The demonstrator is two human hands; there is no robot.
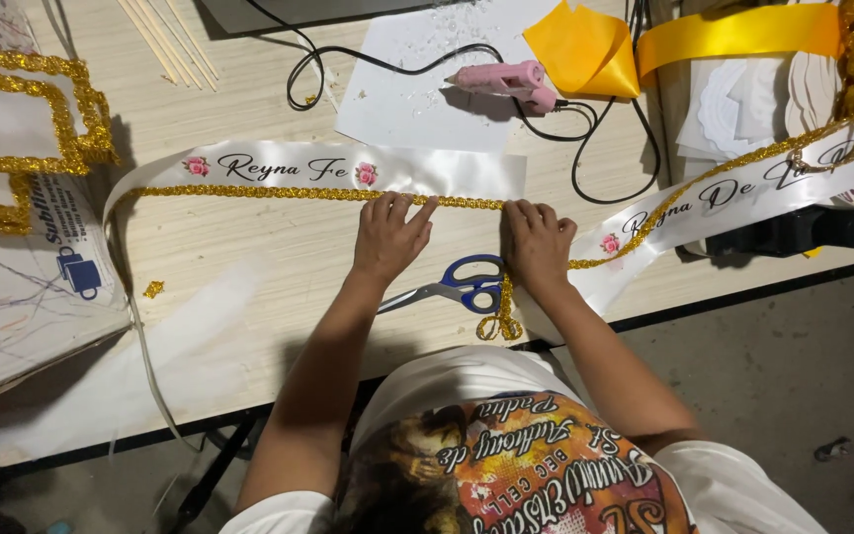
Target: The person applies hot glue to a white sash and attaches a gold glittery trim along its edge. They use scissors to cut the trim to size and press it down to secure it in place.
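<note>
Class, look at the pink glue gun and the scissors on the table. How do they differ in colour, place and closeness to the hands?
The glue gun is pink and lies on white paper at the far side with a black cord; the scissors have blue handles and lie on bare wood at the near edge. The scissors sit between the left hand and right hand; the glue gun lies well beyond them. Neither is held.
</note>
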